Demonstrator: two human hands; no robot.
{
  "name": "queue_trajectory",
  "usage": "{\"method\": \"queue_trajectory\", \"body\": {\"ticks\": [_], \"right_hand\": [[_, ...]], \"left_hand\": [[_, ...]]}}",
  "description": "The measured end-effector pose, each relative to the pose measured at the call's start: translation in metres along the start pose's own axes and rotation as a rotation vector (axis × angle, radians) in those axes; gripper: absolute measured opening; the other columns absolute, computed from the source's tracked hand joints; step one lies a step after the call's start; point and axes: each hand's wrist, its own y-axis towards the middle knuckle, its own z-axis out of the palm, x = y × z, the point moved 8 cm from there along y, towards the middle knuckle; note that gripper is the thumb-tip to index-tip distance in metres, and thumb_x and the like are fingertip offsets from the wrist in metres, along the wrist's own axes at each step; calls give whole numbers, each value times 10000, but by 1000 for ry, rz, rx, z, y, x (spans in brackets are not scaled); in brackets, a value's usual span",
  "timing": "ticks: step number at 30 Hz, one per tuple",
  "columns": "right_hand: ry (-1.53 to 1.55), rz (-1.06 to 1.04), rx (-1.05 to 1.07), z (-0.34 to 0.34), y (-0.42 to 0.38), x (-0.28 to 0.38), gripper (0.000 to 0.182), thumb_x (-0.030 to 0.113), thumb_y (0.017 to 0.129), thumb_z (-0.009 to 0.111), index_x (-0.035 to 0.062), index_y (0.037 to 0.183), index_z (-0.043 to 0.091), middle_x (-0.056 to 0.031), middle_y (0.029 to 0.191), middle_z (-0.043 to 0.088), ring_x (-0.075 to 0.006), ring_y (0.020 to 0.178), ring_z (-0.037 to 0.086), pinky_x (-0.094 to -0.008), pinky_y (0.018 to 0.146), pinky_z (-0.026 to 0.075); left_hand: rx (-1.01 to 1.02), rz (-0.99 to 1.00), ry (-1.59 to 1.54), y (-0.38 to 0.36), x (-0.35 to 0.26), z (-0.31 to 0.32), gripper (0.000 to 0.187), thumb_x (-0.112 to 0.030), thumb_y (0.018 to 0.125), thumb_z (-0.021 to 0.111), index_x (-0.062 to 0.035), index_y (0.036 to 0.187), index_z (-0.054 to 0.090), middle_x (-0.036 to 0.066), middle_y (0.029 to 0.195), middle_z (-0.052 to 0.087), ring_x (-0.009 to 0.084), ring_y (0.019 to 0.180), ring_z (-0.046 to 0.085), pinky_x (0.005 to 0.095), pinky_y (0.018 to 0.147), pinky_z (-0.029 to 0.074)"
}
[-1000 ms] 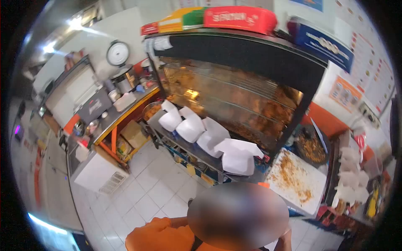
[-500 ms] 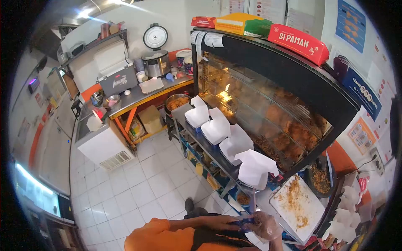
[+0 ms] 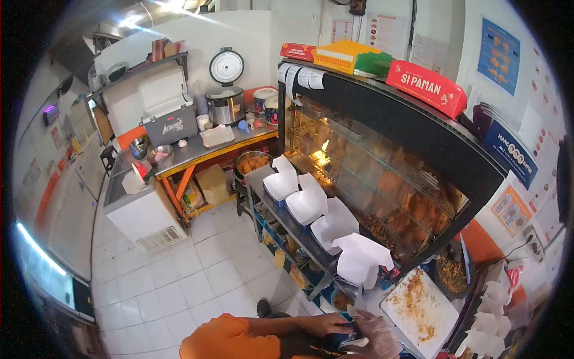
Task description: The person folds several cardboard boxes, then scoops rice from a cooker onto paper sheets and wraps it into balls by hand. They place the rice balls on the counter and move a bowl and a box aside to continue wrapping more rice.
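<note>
Clear thin plastic glove (image 3: 379, 338) covers the right hand (image 3: 372, 330), low at the bottom edge of the view, just in front of the person's body. The bare left hand (image 3: 326, 325) reaches across from an orange sleeve (image 3: 230, 338) and meets the gloved hand at the wrist side. A small dark blue and white thing (image 3: 351, 340) sits between the two hands. It is too small and blurred to name, and I cannot tell whether the left fingers pinch it, pinch the glove's edge, or only touch. The gloved fingers look loosely curled, but whether they hold anything does not show.

Judging by this, the step in hand is seating the glove on the right hand, and it looks nearly on. The next move calls for a firm pinch on the loose film at the cuff and a pull toward the wrist, without tearing it.

Just beyond the hands lies a white rectangular tray strewn with brown crumbs (image 3: 418, 305), with a dark round bowl of crumbs (image 3: 452, 272) behind it. To the left a long steel counter (image 3: 261, 175) carries a row of open white folded paper boxes (image 3: 362, 258). It runs along a black-framed glass warming cabinet of fried pieces (image 3: 382, 185). A white tiled floor (image 3: 197, 269) lies below.
</note>
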Motion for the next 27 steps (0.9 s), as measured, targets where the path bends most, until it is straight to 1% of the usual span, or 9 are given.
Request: {"method": "queue_trajectory", "body": {"ticks": [4, 7, 11, 15, 16, 19, 22, 24, 27], "right_hand": [[-232, 220, 169, 31, -20, -57, 769, 403, 697, 855, 108, 1349, 573, -169, 1318, 613, -334, 1192, 612, -478, 927, 538], [1383, 477, -403, 55, -62, -129, 712, 307, 839, 781, 38, 1428, 485, -144, 1346, 589, -291, 1191, 603, -436, 919, 546], [1091, 374, -547, -43, -60, -55, 480, 107, 918, 704, -50, 1343, 546, -190, 1243, 658, -304, 1130, 636, -386, 962, 524], [859, 384, -927, -17, -30, -40, 867, 375, 888, 769, 35, 1548, 322, -116, 1547, 382, -303, 1361, 465, -412, 910, 548], [737, 372, -1072, -5, -34, -46, 798, 355, 831, 815, 109, 1496, 449, -185, 1482, 459, -345, 1367, 477, -438, 929, 538], [155, 335, -925, -20, -49, 7, 430, 126, 930, 710, -39, 1297, 561, -248, 1290, 617, -398, 1183, 610, -484, 1011, 484], [-318, 24, -818, -26, -45, 39, 334, 104, 883, 766, -1, 1168, 628, -204, 1167, 678, -367, 1124, 645, -431, 985, 520], [-421, -11, -927, -3, -61, 23, 503, 223, 817, 784, 225, 1279, 584, -85, 1350, 579, -412, 1211, 589, -585, 1023, 511], [-446, 129, -697, -2, -71, 2, 427, 214, 845, 665, 237, 1270, 681, 11, 1433, 582, -366, 1415, 442, -567, 1148, 401]], "left_hand": [[187, -79, 186, 4, -20, -16, 446, -377, 1001, 619, 32, 1177, 649, 151, 1012, 715, 228, 920, 649, 358, 841, 483], [-39, 426, 501, -37, -77, -54, 532, -364, 898, 760, -1, 1259, 618, 124, 1049, 694, 207, 961, 645, 370, 849, 507], [-20, 189, 66, -44, -75, -58, 600, -194, 889, 779, -7, 1394, 512, 86, 1258, 643, 165, 1132, 576, 345, 967, 462], [-169, 298, -934, 0, -19, -25, 499, -132, 1007, 623, -58, 1457, 421, 72, 1313, 621, 176, 1190, 593, 393, 1058, 467], [-274, 300, -976, 11, -19, -31, 479, -144, 1013, 612, -65, 1448, 428, 70, 1311, 621, 186, 1196, 596, 401, 1056, 474], [-506, 346, -1132, 15, -61, -40, 391, -210, 1038, 573, -94, 1397, 470, 60, 1296, 620, 210, 1201, 611, 409, 1038, 503], [-511, 261, -1191, 34, -45, -40, 404, -291, 1035, 579, -112, 1387, 494, 62, 1309, 627, 181, 1179, 626, 374, 1027, 509], [-457, 191, -1238, 45, -44, -28, 407, -305, 1033, 584, -99, 1375, 507, 62, 1273, 654, 181, 1144, 643, 372, 1014, 514], [-503, 195, -1081, 48, -57, -11, 293, -263, 1027, 605, -60, 1238, 594, 43, 1150, 687, 152, 1045, 664, 317, 877, 552]]}}
